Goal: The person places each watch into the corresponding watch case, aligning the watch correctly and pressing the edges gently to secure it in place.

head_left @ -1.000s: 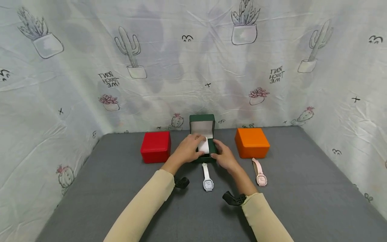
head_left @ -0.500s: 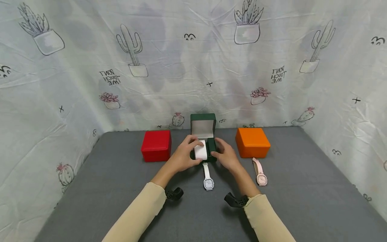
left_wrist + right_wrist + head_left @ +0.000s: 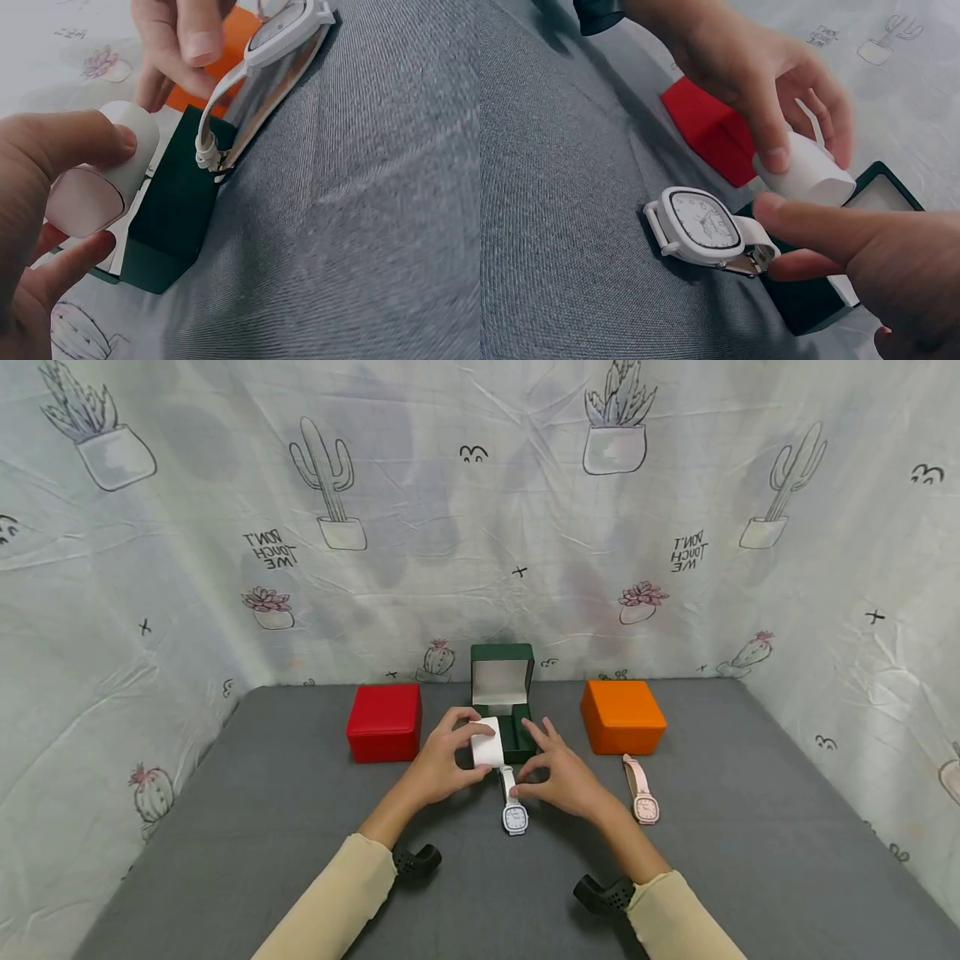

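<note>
Between thumb and fingers, my left hand [image 3: 438, 764] pinches a white watch cushion [image 3: 487, 745], held at the front left of the green watch box [image 3: 502, 652]. The box's lid stands raised, showing its pale lining. On the cloth in front of it lies a white watch [image 3: 515, 818], dial up, its strap toward the box. My right hand [image 3: 564, 777] is beside that strap, thumb and forefinger spread apart. In the right wrist view, the thumb and forefinger tips are right at the buckle end of the watch [image 3: 705, 225].
A closed red box [image 3: 385, 722] stands left of the green one, and a closed orange box [image 3: 624, 717] to its right. A pink watch [image 3: 643, 802] lies before the orange box. Behind the grey-covered table [image 3: 300, 827] hangs a printed white curtain [image 3: 420, 527].
My left hand has lifted the white cushion out of the green box and brought it left and nearer. My right hand has moved from the box's right side down to the white watch's strap.
</note>
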`<action>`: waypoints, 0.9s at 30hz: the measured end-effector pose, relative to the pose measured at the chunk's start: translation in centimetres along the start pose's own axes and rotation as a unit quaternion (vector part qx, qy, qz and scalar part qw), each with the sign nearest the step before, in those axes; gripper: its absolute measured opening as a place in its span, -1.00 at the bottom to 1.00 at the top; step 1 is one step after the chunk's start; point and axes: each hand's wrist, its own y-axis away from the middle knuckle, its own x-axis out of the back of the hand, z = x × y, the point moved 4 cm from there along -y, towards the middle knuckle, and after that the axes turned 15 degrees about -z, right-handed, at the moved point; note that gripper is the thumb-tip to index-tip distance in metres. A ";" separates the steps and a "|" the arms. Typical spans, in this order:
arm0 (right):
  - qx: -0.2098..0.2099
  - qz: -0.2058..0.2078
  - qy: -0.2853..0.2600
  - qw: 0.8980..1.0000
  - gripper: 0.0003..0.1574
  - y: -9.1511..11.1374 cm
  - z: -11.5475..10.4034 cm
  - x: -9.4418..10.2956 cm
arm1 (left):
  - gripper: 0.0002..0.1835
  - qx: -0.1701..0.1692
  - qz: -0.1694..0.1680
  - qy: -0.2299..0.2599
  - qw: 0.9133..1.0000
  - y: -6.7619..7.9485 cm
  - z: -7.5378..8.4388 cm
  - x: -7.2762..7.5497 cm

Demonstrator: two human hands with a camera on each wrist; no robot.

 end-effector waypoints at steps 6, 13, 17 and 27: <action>0.014 -0.044 0.009 0.999 -0.67 -0.2 -0.3 -0.8 | -0.52 -0.012 0.018 0.018 1.000 0.3 -0.2 0.3; 0.063 -0.059 -0.034 0.996 -0.84 -0.6 -0.3 -1.0 | -0.51 -0.020 0.015 0.029 0.999 0.1 -0.1 0.5; 0.097 -0.046 -0.063 0.992 -0.86 -0.5 -0.1 -0.7 | -0.52 -0.018 0.016 0.046 0.999 0.0 0.2 0.7; 0.104 0.017 -0.082 0.991 -0.86 -0.2 -0.1 0.4 | -0.51 -0.006 0.040 0.068 0.997 0.0 0.9 1.5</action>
